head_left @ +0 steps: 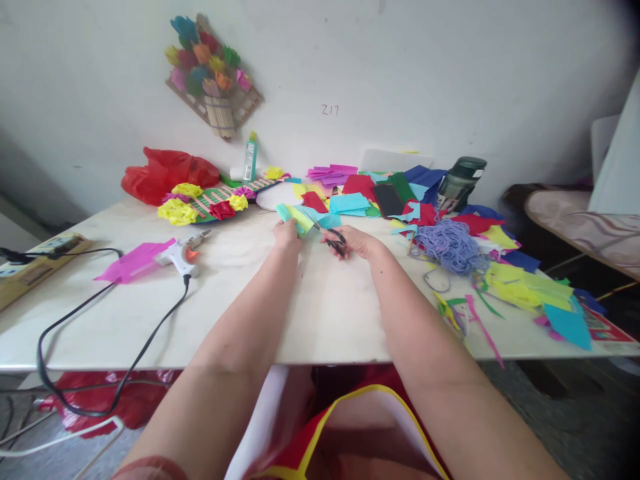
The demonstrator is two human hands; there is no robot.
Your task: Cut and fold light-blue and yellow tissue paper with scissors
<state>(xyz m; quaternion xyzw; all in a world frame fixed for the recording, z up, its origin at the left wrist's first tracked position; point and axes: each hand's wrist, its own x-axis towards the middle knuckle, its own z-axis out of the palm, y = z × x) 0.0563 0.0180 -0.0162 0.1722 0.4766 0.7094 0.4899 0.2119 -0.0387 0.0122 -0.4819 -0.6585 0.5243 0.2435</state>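
Observation:
Over the middle of the white table, my left hand is closed on folded crepe paper in yellow-green and light blue. My right hand grips the black handles of a pair of scissors. The scissor blades point left toward the paper; whether they touch it I cannot tell. Just behind, a stack of light blue paper lies on the table. To the left rests a guitar-shaped craft piece with yellow, red and purple paper flowers.
A white glue gun lies at left on pink paper, its black cord hanging over the table edge near a power strip. At right are lilac yarn, a dark bottle, a phone and scattered coloured paper.

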